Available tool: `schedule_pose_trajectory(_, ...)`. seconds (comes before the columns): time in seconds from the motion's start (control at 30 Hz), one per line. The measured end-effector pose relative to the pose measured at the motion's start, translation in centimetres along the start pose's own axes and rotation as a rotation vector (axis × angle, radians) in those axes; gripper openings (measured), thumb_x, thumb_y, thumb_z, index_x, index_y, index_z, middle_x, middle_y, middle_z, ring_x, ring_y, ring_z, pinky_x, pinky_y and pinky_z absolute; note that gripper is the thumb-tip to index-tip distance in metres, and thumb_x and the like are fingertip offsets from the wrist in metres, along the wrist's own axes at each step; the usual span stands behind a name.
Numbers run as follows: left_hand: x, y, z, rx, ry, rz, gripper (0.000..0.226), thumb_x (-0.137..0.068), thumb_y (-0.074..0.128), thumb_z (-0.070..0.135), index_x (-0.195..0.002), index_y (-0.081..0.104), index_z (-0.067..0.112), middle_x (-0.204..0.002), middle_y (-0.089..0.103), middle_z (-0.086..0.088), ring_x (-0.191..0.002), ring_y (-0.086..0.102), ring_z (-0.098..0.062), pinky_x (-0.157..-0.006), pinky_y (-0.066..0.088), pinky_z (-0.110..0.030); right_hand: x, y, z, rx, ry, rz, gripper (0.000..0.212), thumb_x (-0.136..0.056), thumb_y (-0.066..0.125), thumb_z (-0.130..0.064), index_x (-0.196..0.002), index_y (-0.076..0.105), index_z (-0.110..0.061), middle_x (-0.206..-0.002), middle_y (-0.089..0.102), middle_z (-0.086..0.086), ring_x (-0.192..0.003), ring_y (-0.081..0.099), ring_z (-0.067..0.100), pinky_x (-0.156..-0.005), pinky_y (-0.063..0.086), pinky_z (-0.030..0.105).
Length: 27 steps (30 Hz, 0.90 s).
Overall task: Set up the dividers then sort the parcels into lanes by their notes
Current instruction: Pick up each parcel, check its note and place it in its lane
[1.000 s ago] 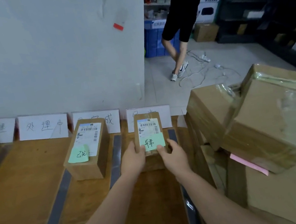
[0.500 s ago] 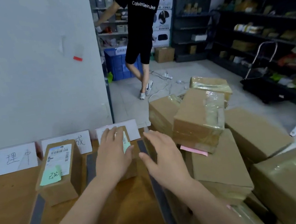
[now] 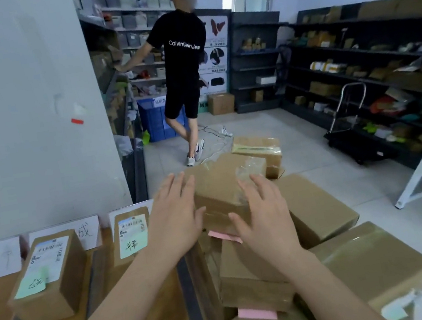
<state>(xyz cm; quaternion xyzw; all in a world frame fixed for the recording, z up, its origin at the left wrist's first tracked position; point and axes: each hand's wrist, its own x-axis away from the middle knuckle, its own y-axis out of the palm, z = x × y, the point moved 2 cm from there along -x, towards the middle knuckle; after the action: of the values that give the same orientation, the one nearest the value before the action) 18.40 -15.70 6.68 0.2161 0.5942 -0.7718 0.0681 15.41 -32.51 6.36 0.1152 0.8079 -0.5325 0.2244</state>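
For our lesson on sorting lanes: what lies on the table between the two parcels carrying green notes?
A grey divider strip lies between the left parcel and the right parcel, shown in the head view.

Both arms stretched forward, entering from the bottom edge. Bare left forearm point(image 3: 111, 308) runs diagonally up from lower left. Bare right forearm point(image 3: 323, 280) comes from lower right, angling up and left. Left grip point(image 3: 175, 220): back of hand up, palm down, fingers point(image 3: 173, 185) straight and slightly fanned, thumb point(image 3: 199, 213) stuck out to the right. Right grip point(image 3: 266, 220): same pose, fingers point(image 3: 262, 183) straight and spread, thumb point(image 3: 237, 220) out to the left. Thumbs point at each other, not touching. Grips side by side, near, left one a bit farther forward. Wrists roughly in line with forearms.
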Motion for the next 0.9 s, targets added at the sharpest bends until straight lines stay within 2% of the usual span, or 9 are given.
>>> schedule_pose_trajectory(0.13, -1.3, 1.2, 2.1, -0.046, -0.018, -0.055, 0.072, -0.097, 0.05, 0.042, -0.155, 0.018, 0.014, -0.161, 0.021, -0.009, -0.149, 0.014, -0.025, -0.123, 0.011, -0.037, -0.8, -0.1, 3.2, -0.029, 0.058, -0.139, 0.074, -0.089, 0.064, -0.039, -0.15, 0.029, -0.015, -0.157, 0.026, 0.008, -0.146, 0.02, 0.027, -0.118, 0.019, 0.038)
schedule_pose_trajectory(0.23, -2.1, 1.9, 3.3, -0.065, -0.064, -0.127, 0.072, -0.097, 0.048, 0.04, -0.155, 0.014, 0.017, -0.162, 0.018, -0.01, -0.149, 0.016, -0.027, -0.122, 0.016, -0.038, -1.5, 0.6, 5.0, -0.042, 0.111, -0.264, 0.08, -0.091, 0.058, -0.046, -0.153, 0.02, -0.014, -0.158, 0.025, 0.005, -0.147, 0.019, 0.024, -0.119, 0.02, 0.037)
schedule_pose_trajectory(0.33, -2.2, 2.2, 3.8, 0.026, -0.155, -0.23, 0.073, -0.096, 0.053, 0.037, -0.155, 0.013, 0.019, -0.162, 0.016, -0.008, -0.141, 0.032, -0.028, -0.114, 0.033, -0.04, -2.0, 1.5, 6.0, -0.112, 0.143, -0.3, 0.074, -0.086, 0.059, -0.051, -0.146, 0.034, -0.016, -0.143, 0.049, 0.003, -0.135, 0.039, 0.023, -0.111, 0.035, 0.04)
schedule_pose_trajectory(0.43, -2.1, 2.2, 4.1, 0.127, -0.201, -0.257, 0.074, -0.094, 0.057, 0.035, -0.154, 0.017, 0.02, -0.155, 0.024, -0.004, -0.129, 0.045, -0.024, -0.104, 0.042, -0.035, -2.0, 1.5, 6.2, -0.204, 0.145, -0.305, 0.064, -0.086, 0.061, -0.047, -0.14, 0.042, -0.018, -0.132, 0.057, 0.0, -0.125, 0.047, 0.021, -0.103, 0.042, 0.038)
schedule_pose_trajectory(0.5, -2.1, 2.0, 4.2, 0.18, -0.224, -0.256, 0.077, -0.091, 0.061, 0.041, -0.153, 0.02, 0.02, -0.15, 0.03, -0.004, -0.128, 0.045, -0.022, -0.103, 0.041, -0.033, -1.8, 1.2, 6.2, -0.268, 0.144, -0.301, 0.059, -0.09, 0.06, -0.039, -0.141, 0.042, -0.017, -0.134, 0.056, 0.0, -0.127, 0.046, 0.02, -0.103, 0.041, 0.036)
schedule_pose_trajectory(0.63, -1.5, 1.5, 4.3, 0.391, -0.35, -0.237, 0.09, -0.081, 0.062, 0.065, -0.153, 0.027, 0.023, -0.144, 0.035, -0.003, -0.129, 0.044, -0.02, -0.102, 0.04, -0.034, -1.4, 0.0, 6.1, -0.436, 0.168, -0.264, 0.063, -0.087, 0.062, -0.032, -0.145, 0.042, -0.017, -0.144, 0.05, 0.0, -0.137, 0.036, 0.02, -0.108, 0.031, 0.034)
schedule_pose_trajectory(0.73, -0.9, 1.3, 4.6, 0.625, -0.47, -0.212, 0.117, -0.055, 0.055, 0.092, -0.15, 0.034, 0.028, -0.144, 0.037, -0.003, -0.13, 0.045, -0.02, -0.104, 0.04, -0.036, -1.2, -0.8, 5.5, -0.584, 0.185, -0.237, 0.073, -0.072, 0.052, -0.038, -0.144, 0.043, -0.034, -0.15, 0.038, -0.018, -0.146, 0.019, 0.01, -0.119, 0.019, 0.044)
schedule_pose_trajectory(0.8, -0.6, 1.5, 4.7, 0.769, -0.563, -0.198, 0.125, -0.042, 0.05, 0.097, -0.148, 0.035, 0.032, -0.146, 0.037, -0.003, -0.13, 0.045, -0.023, -0.107, 0.04, -0.04, -1.3, -1.1, 5.1, -0.685, 0.185, -0.233, 0.068, -0.069, 0.049, -0.034, -0.137, 0.05, -0.042, -0.148, 0.036, -0.026, -0.144, 0.018, 0.001, -0.121, 0.017, 0.045)
schedule_pose_trajectory(0.9, -0.3, 1.6, 5.0, 1.031, -0.716, -0.215, 0.124, -0.036, 0.064, 0.094, -0.14, 0.043, 0.03, -0.14, 0.046, -0.004, -0.122, 0.052, -0.024, -0.104, 0.044, -0.046, -1.6, -1.3, 4.8, -0.868, 0.189, -0.244, 0.061, -0.07, 0.051, -0.024, -0.127, 0.062, -0.039, -0.143, 0.045, -0.026, -0.139, 0.028, -0.006, -0.12, 0.025, 0.04)
